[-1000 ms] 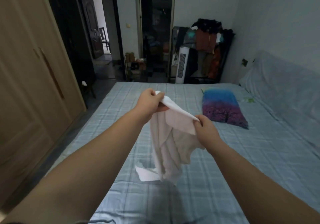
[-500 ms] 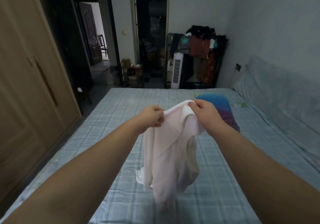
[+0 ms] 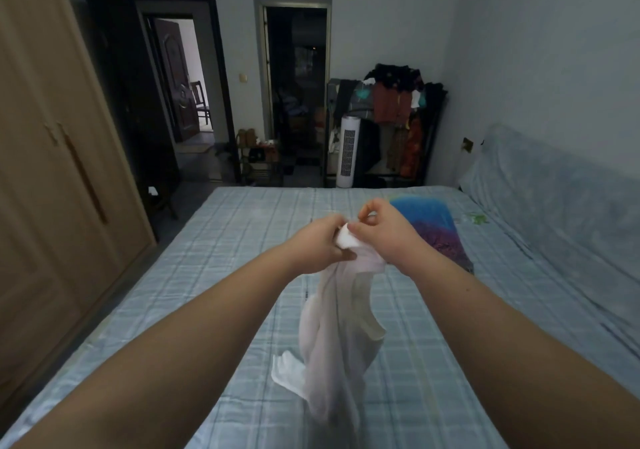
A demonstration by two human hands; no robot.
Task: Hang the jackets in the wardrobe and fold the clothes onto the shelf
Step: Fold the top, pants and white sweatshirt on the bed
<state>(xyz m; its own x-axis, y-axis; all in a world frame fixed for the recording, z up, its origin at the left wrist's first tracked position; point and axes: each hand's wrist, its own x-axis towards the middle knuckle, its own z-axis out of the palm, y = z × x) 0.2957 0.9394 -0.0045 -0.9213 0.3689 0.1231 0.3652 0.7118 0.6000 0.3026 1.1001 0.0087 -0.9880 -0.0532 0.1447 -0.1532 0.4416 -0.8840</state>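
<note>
The white thin-fabric garment [image 3: 332,337] hangs in the air at the middle of the view. Its top is gathered into a small bunch and the rest falls in loose folds toward 6 o'clock. Whether its lower end touches the light blue checked bed sheet [image 3: 225,275] or hangs just above it cannot be told.

The left hand [image 3: 320,246] grips the bunched top from 9 o'clock, with its fingers curled round the cloth. The right hand [image 3: 384,232] meets it from 3 o'clock, thumb and curled fingers pinching the same bunch. The two hands are just beside each other. The bare forearms reach in from 7 and 5 o'clock.

At 2 o'clock from the hands a blue-and-purple printed cloth [image 3: 436,226] lies flat on the sheet, partly hidden behind the right wrist. Farther out at 3 o'clock a pale blue padded cushion [image 3: 554,199] runs along the wall.

At 9 o'clock stands a light brown wooden wardrobe [image 3: 52,171], its doors closed, with a long dark handle. Beyond the far edge of the bed at 12 o'clock a white tower fan [image 3: 347,152] stands upright. Just beside it at 1 o'clock is a black clothes rack [image 3: 398,102] loaded with dark, red and orange clothes. Two open doorways show at 11 and 12 o'clock, with a low shoe rack [image 3: 259,157] between them.
</note>
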